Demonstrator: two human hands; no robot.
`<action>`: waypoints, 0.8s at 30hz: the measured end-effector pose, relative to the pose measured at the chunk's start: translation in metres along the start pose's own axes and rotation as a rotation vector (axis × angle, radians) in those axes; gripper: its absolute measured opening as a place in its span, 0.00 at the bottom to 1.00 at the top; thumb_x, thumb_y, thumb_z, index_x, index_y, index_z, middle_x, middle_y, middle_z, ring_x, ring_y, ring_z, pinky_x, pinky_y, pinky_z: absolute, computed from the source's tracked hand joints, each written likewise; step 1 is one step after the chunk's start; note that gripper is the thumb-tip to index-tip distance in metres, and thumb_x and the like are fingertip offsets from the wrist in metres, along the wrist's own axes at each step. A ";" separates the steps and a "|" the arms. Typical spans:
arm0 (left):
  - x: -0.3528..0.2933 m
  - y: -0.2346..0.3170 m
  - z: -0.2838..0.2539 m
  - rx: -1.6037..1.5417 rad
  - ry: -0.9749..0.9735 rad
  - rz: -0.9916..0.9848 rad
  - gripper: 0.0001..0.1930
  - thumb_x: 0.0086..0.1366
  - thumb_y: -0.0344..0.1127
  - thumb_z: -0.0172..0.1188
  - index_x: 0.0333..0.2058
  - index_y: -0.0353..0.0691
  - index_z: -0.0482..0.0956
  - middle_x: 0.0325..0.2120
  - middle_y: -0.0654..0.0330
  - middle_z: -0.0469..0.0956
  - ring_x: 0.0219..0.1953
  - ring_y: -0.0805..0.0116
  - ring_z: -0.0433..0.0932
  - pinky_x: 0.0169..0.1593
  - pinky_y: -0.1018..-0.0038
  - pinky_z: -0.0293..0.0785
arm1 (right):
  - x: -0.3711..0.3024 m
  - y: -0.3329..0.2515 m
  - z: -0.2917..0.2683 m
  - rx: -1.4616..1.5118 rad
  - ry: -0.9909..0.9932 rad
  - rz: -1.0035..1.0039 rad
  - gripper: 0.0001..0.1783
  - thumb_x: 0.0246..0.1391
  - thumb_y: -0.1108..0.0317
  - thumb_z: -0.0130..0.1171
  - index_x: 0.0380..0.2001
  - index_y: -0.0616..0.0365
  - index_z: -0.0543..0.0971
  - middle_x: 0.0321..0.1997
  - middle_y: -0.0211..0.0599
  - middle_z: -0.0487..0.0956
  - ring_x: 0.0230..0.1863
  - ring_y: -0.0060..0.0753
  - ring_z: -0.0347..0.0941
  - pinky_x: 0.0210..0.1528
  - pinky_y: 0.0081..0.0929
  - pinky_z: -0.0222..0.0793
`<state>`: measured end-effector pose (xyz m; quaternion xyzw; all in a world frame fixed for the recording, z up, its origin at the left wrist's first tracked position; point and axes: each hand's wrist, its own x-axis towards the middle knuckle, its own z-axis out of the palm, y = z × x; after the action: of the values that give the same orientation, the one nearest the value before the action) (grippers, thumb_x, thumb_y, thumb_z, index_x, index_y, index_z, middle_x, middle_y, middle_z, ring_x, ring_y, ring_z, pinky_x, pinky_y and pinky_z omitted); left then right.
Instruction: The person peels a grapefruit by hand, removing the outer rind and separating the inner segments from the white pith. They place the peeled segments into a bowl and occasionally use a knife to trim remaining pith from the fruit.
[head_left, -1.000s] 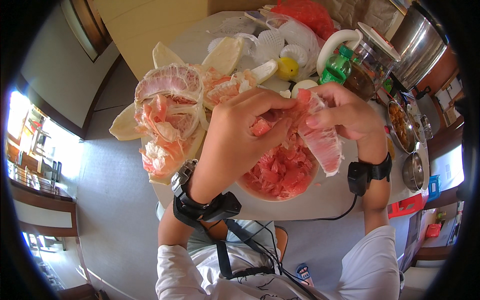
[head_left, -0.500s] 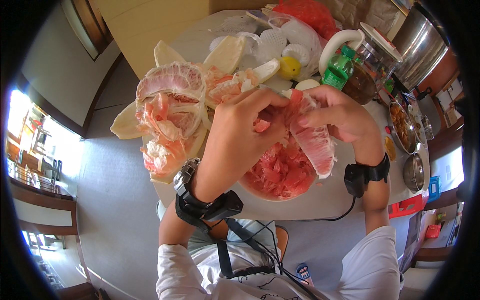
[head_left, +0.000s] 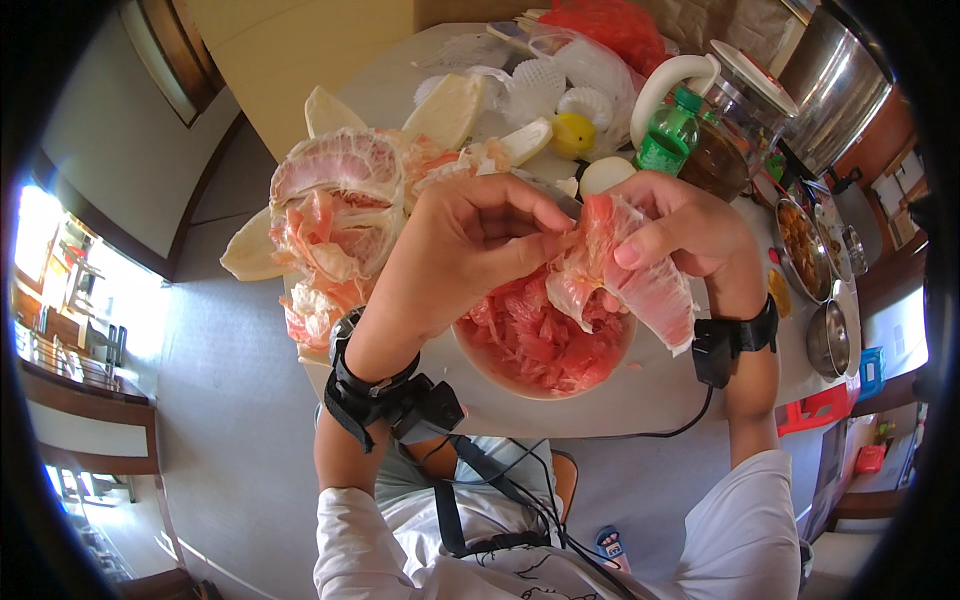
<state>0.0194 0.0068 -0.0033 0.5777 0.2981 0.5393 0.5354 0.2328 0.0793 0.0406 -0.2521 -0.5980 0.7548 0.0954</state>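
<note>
My right hand (head_left: 685,235) grips a pomelo segment (head_left: 655,295), its pink flesh partly bared and its pale membrane hanging loose. From the other side my left hand (head_left: 490,235) pinches the edge of that segment between thumb and fingertips. Just below both hands stands a round bowl (head_left: 480,365) heaped with peeled pink pomelo flesh (head_left: 560,345). To the left of my left hand lies the opened pomelo (head_left: 335,170), with thick pale rind and torn membranes (head_left: 320,250) piled on it.
Behind the hands are a yellow fruit (head_left: 573,135), white foam nets (head_left: 540,85) and a red plastic bag (head_left: 610,30). A green-capped bottle (head_left: 668,135) stands beside a pitcher (head_left: 735,140). Metal bowls (head_left: 828,340) and a large steel pot (head_left: 835,90) are at the right.
My left hand has drawn back slightly to the left, showing more of the bowl. The segment has shifted a little right, and a flap of membrane now hangs from it.
</note>
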 end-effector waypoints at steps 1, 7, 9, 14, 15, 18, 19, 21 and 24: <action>0.000 0.000 0.000 -0.023 -0.014 -0.003 0.08 0.57 0.21 0.59 0.37 0.29 0.76 0.34 0.60 0.78 0.38 0.76 0.77 0.46 0.81 0.74 | -0.001 0.000 0.001 0.008 -0.002 0.005 0.21 0.41 0.71 0.61 0.40 0.72 0.74 0.34 0.43 0.79 0.33 0.32 0.78 0.38 0.25 0.74; 0.000 -0.002 0.005 0.022 0.010 -0.010 0.07 0.56 0.22 0.61 0.34 0.29 0.75 0.32 0.60 0.78 0.36 0.76 0.78 0.43 0.81 0.74 | 0.000 0.002 0.004 -0.033 0.095 0.010 0.21 0.42 0.71 0.62 0.40 0.72 0.74 0.35 0.40 0.78 0.34 0.25 0.76 0.38 0.21 0.73; 0.000 -0.001 0.005 0.082 0.002 -0.072 0.08 0.55 0.21 0.61 0.35 0.30 0.75 0.33 0.61 0.77 0.37 0.75 0.77 0.44 0.81 0.74 | 0.004 0.005 0.004 -0.046 0.082 0.016 0.21 0.43 0.71 0.62 0.40 0.72 0.74 0.36 0.39 0.78 0.34 0.25 0.76 0.38 0.21 0.73; 0.000 0.002 0.005 0.243 0.015 -0.069 0.10 0.52 0.19 0.60 0.34 0.31 0.74 0.31 0.63 0.76 0.35 0.77 0.77 0.43 0.82 0.73 | 0.006 0.009 0.001 -0.007 0.053 0.038 0.20 0.44 0.71 0.62 0.41 0.72 0.74 0.36 0.38 0.78 0.34 0.23 0.76 0.38 0.21 0.73; -0.001 0.003 0.005 0.280 0.016 -0.055 0.10 0.51 0.18 0.60 0.34 0.32 0.74 0.31 0.63 0.76 0.34 0.78 0.76 0.42 0.82 0.73 | 0.007 0.009 0.001 -0.045 0.076 0.064 0.20 0.44 0.71 0.63 0.41 0.71 0.74 0.36 0.38 0.78 0.34 0.23 0.76 0.38 0.21 0.73; -0.006 0.003 0.007 0.482 0.026 -0.012 0.09 0.50 0.18 0.57 0.32 0.32 0.74 0.29 0.64 0.75 0.33 0.79 0.75 0.41 0.82 0.72 | 0.008 0.008 0.003 -0.074 0.069 0.077 0.21 0.43 0.71 0.63 0.41 0.71 0.74 0.36 0.38 0.78 0.35 0.22 0.76 0.38 0.21 0.73; -0.007 0.002 0.008 0.553 0.035 0.045 0.09 0.50 0.18 0.57 0.32 0.31 0.74 0.29 0.64 0.75 0.32 0.80 0.74 0.41 0.82 0.72 | 0.008 0.007 0.004 -0.081 0.058 0.082 0.21 0.43 0.71 0.63 0.42 0.71 0.74 0.36 0.37 0.78 0.35 0.22 0.76 0.38 0.21 0.73; -0.005 -0.003 0.008 0.615 0.116 0.141 0.08 0.48 0.19 0.59 0.30 0.32 0.73 0.24 0.60 0.75 0.28 0.75 0.75 0.36 0.78 0.73 | 0.006 0.004 0.006 -0.151 0.075 0.086 0.22 0.40 0.71 0.63 0.41 0.71 0.74 0.36 0.38 0.78 0.34 0.24 0.76 0.37 0.22 0.73; -0.001 -0.006 0.000 0.580 0.177 0.208 0.09 0.47 0.20 0.60 0.29 0.33 0.73 0.22 0.57 0.76 0.25 0.69 0.76 0.33 0.76 0.73 | -0.002 -0.001 0.007 -0.277 0.114 0.088 0.23 0.36 0.69 0.64 0.39 0.71 0.75 0.34 0.41 0.79 0.32 0.28 0.77 0.36 0.23 0.74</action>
<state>0.0209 0.0068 -0.0094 0.6844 0.4239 0.5319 0.2624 0.2306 0.0726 0.0435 -0.3312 -0.6784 0.6530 0.0603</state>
